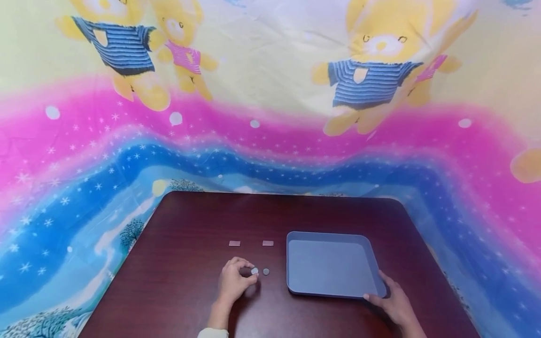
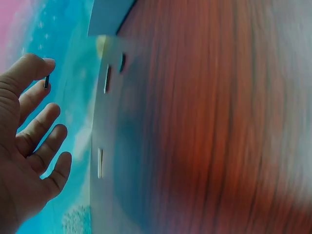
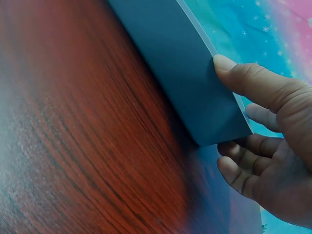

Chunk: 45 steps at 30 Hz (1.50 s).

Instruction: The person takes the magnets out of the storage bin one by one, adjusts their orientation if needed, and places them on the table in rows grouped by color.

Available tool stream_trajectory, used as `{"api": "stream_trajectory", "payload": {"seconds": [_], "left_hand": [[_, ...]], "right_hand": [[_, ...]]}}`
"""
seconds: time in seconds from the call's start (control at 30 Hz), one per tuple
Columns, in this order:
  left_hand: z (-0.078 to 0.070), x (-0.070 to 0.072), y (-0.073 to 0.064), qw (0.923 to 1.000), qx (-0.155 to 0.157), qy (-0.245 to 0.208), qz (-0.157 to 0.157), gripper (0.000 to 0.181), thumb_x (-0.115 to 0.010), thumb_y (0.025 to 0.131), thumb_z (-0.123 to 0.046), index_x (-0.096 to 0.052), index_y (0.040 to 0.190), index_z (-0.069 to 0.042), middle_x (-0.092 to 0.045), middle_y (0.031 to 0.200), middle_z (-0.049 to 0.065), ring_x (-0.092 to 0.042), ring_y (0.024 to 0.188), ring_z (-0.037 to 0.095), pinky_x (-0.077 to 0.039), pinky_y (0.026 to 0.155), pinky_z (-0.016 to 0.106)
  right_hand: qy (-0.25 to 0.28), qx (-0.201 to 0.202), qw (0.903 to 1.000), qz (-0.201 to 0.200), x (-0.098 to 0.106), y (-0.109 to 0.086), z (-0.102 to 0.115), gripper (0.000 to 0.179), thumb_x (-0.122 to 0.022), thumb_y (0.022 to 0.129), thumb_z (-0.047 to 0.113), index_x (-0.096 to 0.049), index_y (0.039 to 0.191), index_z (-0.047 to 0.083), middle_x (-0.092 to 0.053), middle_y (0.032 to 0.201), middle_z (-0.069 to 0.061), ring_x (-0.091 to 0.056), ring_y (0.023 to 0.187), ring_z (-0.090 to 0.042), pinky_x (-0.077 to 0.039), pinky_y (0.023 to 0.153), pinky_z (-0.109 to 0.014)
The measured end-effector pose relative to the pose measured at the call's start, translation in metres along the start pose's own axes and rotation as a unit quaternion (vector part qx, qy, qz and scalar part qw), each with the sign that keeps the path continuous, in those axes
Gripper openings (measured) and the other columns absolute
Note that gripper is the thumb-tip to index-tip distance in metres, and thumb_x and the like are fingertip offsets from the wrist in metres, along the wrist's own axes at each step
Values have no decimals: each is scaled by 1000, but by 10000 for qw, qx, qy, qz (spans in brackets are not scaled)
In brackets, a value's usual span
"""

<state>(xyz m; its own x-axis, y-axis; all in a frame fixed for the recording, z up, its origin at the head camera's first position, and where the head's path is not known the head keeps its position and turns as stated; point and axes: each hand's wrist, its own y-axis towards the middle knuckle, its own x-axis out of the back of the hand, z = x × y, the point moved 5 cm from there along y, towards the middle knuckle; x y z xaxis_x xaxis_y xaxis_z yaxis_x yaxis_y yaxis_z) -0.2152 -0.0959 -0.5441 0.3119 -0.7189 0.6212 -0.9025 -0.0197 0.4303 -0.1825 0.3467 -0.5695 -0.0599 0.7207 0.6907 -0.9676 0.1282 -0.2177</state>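
Note:
My left hand [image 1: 232, 281] pinches a small round silvery disc [image 1: 254, 271] between thumb and index finger, over the table. In the left wrist view this disc [image 2: 47, 81] shows edge-on as a thin dark strip, and the other fingers spread loosely. Just right of it, a second, similar disc [image 1: 266, 271] lies on the table. My right hand [image 1: 395, 303] grips the near right corner of a shallow grey tray [image 1: 331, 265]. In the right wrist view, the thumb presses the tray's rim [image 3: 207, 46] and other fingers reach around and under its corner.
Two small flat pinkish rectangles, a left one [image 1: 234, 243] and a right one [image 1: 268, 243], lie farther back on the dark brown wooden table [image 1: 169, 281]. A curtain-like cloth [image 1: 270, 94] printed with bears surrounds the table's back and sides.

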Motion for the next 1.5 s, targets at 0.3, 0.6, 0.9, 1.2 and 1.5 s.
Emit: {"api": "stream_trajectory", "payload": {"seconds": [0.3,0.6,0.9,1.2,1.5], "left_hand": [[24,15,-5,9994,175,216,-193,20,-83,56,-23,-71,72,-21,-59,80,-12,-56,75,13,-45,63,33],[48,20,-3,9946,943,355,247,18,-82,62,-20,-72,77,-20,-61,85,-6,-58,77,17,-46,65,35],[65,25,-2,9869,1328,813,426,16,-80,63,-24,-72,77,-22,-63,89,-1,-60,83,26,-46,65,40],[74,22,1,9814,1541,1055,435,17,-78,63,-25,-73,80,-21,-63,89,3,-60,85,30,-45,66,47],[76,19,-2,9796,1681,1050,340,20,-77,62,-24,-73,82,-20,-60,86,3,-58,81,31,-38,67,50]], "right_hand": [[81,-17,10000,-41,-1,-2,0,105,-78,71,43,-21,143,-7,-25,134,-40,-30,120,-53,-30,92,-61],[191,-30,9998,-108,-1,-3,-2,103,-79,71,40,-22,143,-6,-27,132,-39,-38,114,-48,-35,88,-58],[235,-21,9997,-81,-3,-4,-3,103,-78,72,41,-21,144,-5,-27,133,-39,-40,113,-48,-37,88,-56],[354,-124,9993,-62,-4,-5,-2,103,-78,72,40,-21,144,-5,-23,137,-37,-35,118,-50,-34,90,-59],[431,-109,9989,-116,-5,-7,-2,103,-78,72,40,-20,144,-5,-28,135,-37,-40,115,-49,-37,87,-57]]}}
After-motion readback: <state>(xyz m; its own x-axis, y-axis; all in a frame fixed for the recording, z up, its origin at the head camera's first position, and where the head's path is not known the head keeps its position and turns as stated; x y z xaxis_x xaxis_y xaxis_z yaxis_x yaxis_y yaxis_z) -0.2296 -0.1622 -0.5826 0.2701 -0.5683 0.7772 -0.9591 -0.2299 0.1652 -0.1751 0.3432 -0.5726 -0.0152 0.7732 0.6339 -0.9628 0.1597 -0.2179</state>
